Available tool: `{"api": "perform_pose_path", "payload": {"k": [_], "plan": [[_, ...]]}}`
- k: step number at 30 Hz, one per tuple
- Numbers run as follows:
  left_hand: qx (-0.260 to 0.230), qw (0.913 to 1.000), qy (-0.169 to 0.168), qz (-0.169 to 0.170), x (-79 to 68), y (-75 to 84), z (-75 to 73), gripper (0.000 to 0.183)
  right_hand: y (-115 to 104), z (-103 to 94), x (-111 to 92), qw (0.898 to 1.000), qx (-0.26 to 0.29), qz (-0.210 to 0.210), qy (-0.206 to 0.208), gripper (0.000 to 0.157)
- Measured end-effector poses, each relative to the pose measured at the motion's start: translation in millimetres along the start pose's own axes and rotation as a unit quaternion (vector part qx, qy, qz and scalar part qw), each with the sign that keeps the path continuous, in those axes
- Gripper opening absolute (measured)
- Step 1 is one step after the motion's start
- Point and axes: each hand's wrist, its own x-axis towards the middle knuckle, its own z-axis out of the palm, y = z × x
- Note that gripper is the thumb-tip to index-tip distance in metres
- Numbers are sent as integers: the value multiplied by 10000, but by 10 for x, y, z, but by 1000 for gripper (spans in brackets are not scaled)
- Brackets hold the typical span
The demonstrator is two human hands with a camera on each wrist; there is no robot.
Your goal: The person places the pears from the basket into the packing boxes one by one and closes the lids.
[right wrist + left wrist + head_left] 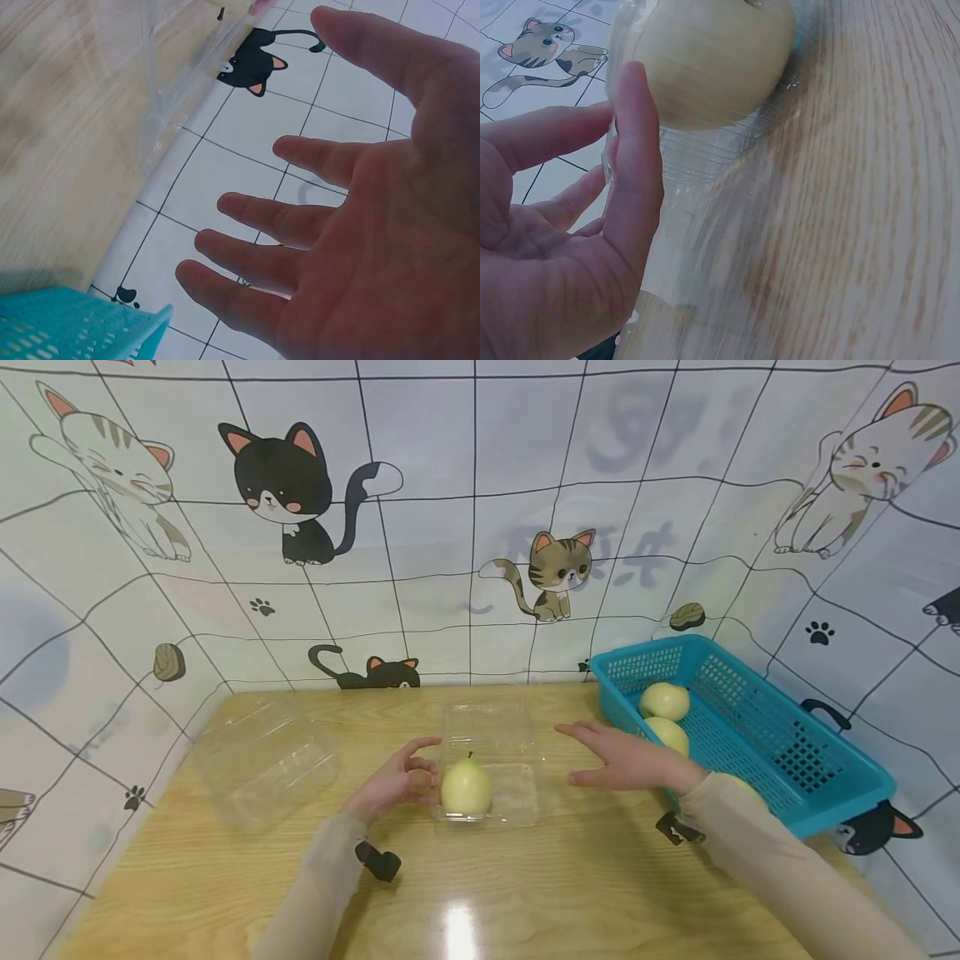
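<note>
A clear plastic clamshell box [517,793] lies with its lid folded back on the wooden table. One pale yellow-green pear [467,788], stem up, sits in its left half. At the box's left edge, my left hand [397,783] pinches the thin wall between thumb and fingers; the left wrist view shows the thumb [634,157] close beside the pear. My right hand [622,760] hovers between the box and a blue basket [795,727], fingers spread and holding nothing. In the right wrist view, the right palm [375,225] is bare.
More clear plastic boxes [262,760] lie at the table's left. Inside the basket are pears [664,702], one partly hidden by my right sleeve [750,843]. A cat-patterned covering [435,527] rises behind and beside the table [480,877].
</note>
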Motion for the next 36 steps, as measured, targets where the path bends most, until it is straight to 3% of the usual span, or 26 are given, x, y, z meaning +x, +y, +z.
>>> {"api": "perform_pose_path", "payload": {"k": [9,28,36], "plan": [[-41,9999,77,-60,7,-22,-2,68,57,-140,-161,9998,27,171,-4,78],[-94,9999,36,-46,21,-30,-12,70,244,-397,-339,10000,-34,63,65,78],[-129,9999,43,-83,8,-6,6,69,264,-492,-422,9996,190,194,79,76]]}}
